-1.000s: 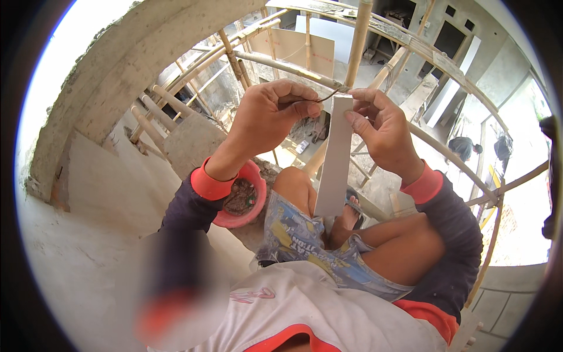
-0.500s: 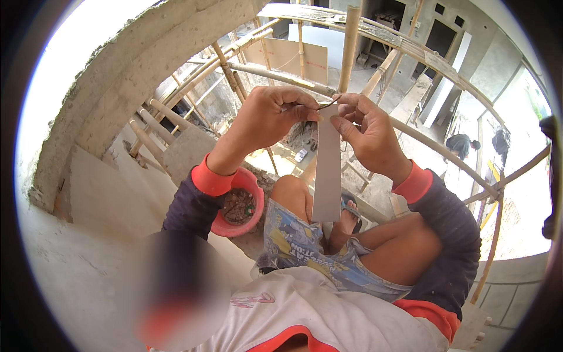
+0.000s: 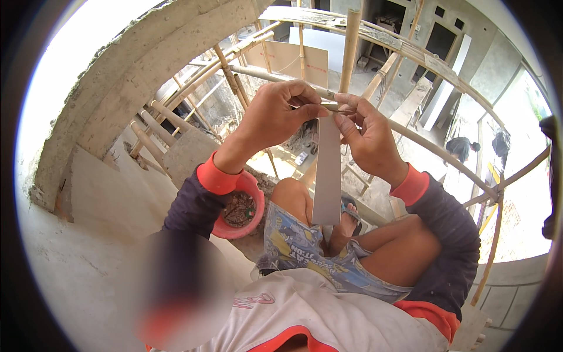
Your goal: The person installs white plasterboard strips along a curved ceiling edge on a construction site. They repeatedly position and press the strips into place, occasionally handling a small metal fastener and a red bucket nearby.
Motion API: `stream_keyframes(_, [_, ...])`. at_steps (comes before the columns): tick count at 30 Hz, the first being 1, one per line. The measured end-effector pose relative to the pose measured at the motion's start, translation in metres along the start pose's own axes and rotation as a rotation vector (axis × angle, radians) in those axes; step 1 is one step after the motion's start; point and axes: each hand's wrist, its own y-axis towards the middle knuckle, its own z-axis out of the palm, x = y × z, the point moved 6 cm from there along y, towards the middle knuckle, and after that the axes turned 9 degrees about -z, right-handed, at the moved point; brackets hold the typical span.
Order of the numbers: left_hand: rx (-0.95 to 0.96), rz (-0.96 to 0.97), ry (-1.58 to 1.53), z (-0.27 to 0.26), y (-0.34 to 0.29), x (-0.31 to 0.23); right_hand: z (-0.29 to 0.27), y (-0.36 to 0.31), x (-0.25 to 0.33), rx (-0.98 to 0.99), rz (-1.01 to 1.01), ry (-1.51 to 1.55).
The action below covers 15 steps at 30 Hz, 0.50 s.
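Note:
Raised in front of me, my left hand (image 3: 278, 111) and my right hand (image 3: 370, 138) meet at the upper end of a long, flat, pale grey strip (image 3: 327, 176). It hangs down between my knees, with its lower end loose. Thumb and fingers of both hands are closed at its top, the two hands a little apart. A thin brownish piece (image 3: 333, 107) spans the fingertips there; whether it is a cord or part of the strip I cannot tell.
A red bucket (image 3: 253, 226) holding dark debris stands beside my left knee. Bamboo poles (image 3: 350, 50) form scaffolding ahead. A concrete beam (image 3: 117, 76) runs along the left. Far below at right, another person (image 3: 460, 146) shows. My sandalled foot (image 3: 350, 217) is beneath the strip.
My left hand has shifted slightly, its thumb now reaching nearer my right fingers. The dark curved piece at the strip's top now looks straighter. The strip hangs slightly lower.

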Motion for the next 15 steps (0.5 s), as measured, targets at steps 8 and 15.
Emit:
stream_keyframes(8, [-0.085,0.044,-0.118,0.011,-0.001,0.011,-0.003,0.0,0.0,-0.002,-0.024,-0.125])
stream_keyframes(15, [-0.022,-0.067,-0.458,0.024,-0.006,0.031,-0.007,-0.001,0.001,-0.081,0.016,-0.101])
